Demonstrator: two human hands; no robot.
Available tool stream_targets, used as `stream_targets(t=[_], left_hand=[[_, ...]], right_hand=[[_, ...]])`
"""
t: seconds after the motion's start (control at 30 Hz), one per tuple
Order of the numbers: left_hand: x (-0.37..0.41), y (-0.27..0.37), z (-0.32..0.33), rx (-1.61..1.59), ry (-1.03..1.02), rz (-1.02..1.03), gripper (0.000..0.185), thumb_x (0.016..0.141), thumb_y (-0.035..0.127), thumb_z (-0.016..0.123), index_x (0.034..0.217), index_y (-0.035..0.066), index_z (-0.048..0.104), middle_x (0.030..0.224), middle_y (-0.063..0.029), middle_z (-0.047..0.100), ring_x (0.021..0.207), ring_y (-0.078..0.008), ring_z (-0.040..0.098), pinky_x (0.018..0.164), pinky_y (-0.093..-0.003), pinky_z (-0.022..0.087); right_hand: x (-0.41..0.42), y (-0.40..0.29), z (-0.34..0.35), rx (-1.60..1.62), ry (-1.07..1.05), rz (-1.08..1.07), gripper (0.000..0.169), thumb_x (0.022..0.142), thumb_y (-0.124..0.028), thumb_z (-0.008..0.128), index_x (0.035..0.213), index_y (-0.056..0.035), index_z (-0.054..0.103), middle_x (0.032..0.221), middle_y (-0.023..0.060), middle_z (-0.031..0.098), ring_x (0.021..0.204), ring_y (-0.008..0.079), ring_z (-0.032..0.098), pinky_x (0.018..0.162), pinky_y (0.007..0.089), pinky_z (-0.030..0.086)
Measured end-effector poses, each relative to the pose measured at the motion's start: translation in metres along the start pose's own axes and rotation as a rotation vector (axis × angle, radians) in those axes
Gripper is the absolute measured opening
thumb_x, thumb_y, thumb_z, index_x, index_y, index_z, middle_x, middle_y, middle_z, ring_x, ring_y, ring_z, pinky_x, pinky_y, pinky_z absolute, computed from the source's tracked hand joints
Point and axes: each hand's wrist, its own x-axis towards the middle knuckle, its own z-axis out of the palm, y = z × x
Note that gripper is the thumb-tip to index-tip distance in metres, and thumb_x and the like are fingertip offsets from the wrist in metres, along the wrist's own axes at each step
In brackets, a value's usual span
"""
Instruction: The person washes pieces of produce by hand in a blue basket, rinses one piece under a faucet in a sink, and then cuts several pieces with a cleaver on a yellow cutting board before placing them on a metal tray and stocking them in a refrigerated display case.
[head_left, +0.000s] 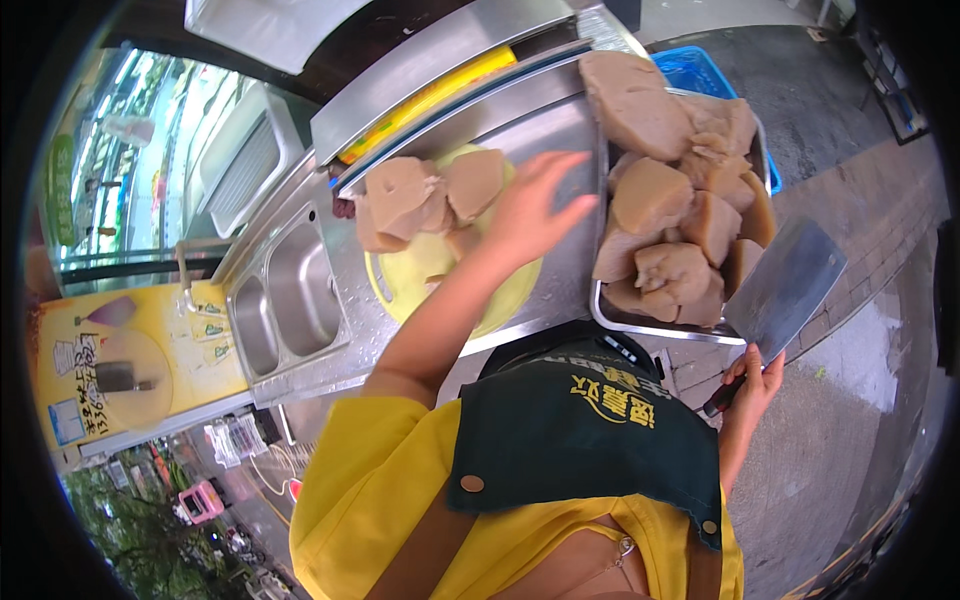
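Note:
My left hand reaches over the steel counter, fingers spread, with nothing in it. Below and beside its forearm lies a round yellow-green cutting board. Several thick pinkish-brown chunks of food, perhaps cooked meat, sit on the board's far left part; one cut chunk is just left of the hand. To the right, a metal tray is heaped with similar chunks. Out past the tray's near right corner, my right hand grips a cleaver by its dark handle, blade raised.
A double-bowl steel sink with a faucet is at the left. A steel ledge with a yellow package runs along the counter's far side. A white ribbed tray stands beyond the sink. A blue crate shows behind the metal tray.

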Motion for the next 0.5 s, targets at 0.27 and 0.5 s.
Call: stream_targets(t=[0.27, 0.5], left_hand=[[-0.192, -0.091, -0.037, -0.050, 0.053, -0.741, 0.095, 0.067, 0.038, 0.078, 0.139, 0.005, 0.025, 0.120, -0.0259, 0.039, 0.115, -0.0384, 0.043, 0.095, -0.0416, 0.039], [-0.206, -0.087, -0.015, -0.022, 0.189, -0.734, 0.091, 0.057, 0.017, 0.078, 0.133, 0.005, 0.028, 0.116, -0.0244, 0.043, 0.110, -0.0387, 0.045, 0.093, -0.0410, 0.041]], right_hand=[[-0.025, -0.014, 0.089, -0.240, -0.535, 0.122, 0.025, 0.088, -0.005, 0.053, 0.111, -0.0024, 0.047, 0.057, 0.0009, 0.045, 0.042, 0.0088, 0.043, 0.041, 0.0225, 0.036], [-0.052, 0.014, 0.157, -0.448, -0.752, 0.179, 0.027, 0.087, -0.002, 0.054, 0.113, -0.0013, 0.049, 0.074, 0.0006, 0.053, 0.045, 0.0065, 0.045, 0.040, 0.0205, 0.037]])
